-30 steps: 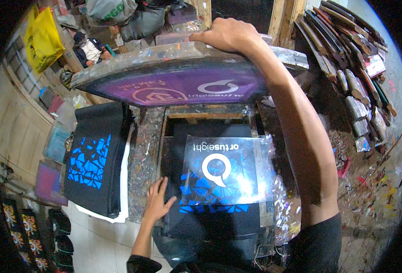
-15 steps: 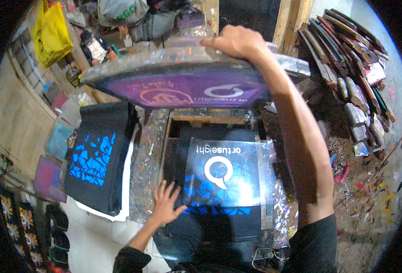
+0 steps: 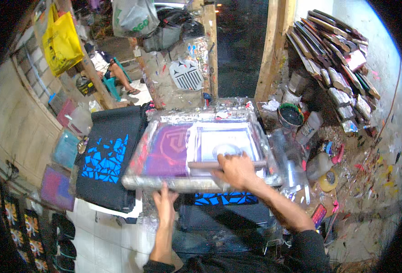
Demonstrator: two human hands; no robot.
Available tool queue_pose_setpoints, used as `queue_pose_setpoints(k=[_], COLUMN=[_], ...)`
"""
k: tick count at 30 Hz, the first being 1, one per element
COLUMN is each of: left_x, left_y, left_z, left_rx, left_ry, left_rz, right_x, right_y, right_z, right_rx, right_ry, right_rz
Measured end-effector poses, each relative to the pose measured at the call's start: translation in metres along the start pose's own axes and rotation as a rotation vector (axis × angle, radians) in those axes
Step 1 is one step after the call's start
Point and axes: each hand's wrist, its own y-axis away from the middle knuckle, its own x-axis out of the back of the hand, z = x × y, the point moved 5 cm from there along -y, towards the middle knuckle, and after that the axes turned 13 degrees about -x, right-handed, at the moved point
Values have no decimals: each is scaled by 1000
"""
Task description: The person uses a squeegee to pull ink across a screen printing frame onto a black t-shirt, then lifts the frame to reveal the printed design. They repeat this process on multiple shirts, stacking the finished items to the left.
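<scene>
Right hand [image 3: 238, 170] clasps squeegee [image 3: 202, 165], left hand [image 3: 165, 203] loosely open at screen frame [image 3: 189, 184], green-lettered bag [image 3: 132, 17] far left, dark-filled bucket [image 3: 290, 125] far right

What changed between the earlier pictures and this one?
The printing screen swung down toward the person, over the blue-printed black fabric. The right hand let go of its raised edge and grips a squeegee; the left hand moved to the screen's near edge. The fabric stack at left stayed.

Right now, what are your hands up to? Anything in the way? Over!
Right fingers gripping squeegee. Left fingers at near edge of screen. View of blue print partly blocked by screen.
</scene>
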Motion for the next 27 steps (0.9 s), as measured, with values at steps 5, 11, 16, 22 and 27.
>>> queue_pose_setpoints(k=[5,11,16,22,27], left_x=[49,60,52,50,51], left_y=[27,21,22,21,21], left_z=[-86,-103,-92,-86,-89], left_rx=[128,130,155,243,323], left_ry=[-209,-376,-303,-255,-260], left_rz=[-114,-107,-153,-100,-93], right_x=[-103,-155,-149,-146,-153], right_y=[20,29,-172,-216,-132], right_z=[29,31,97,101,81], right_rx=[-32,243,-27,-31,32], right_ry=[-140,20,-46,-13,-6], right_rz=[-260,184,-7,56,54])
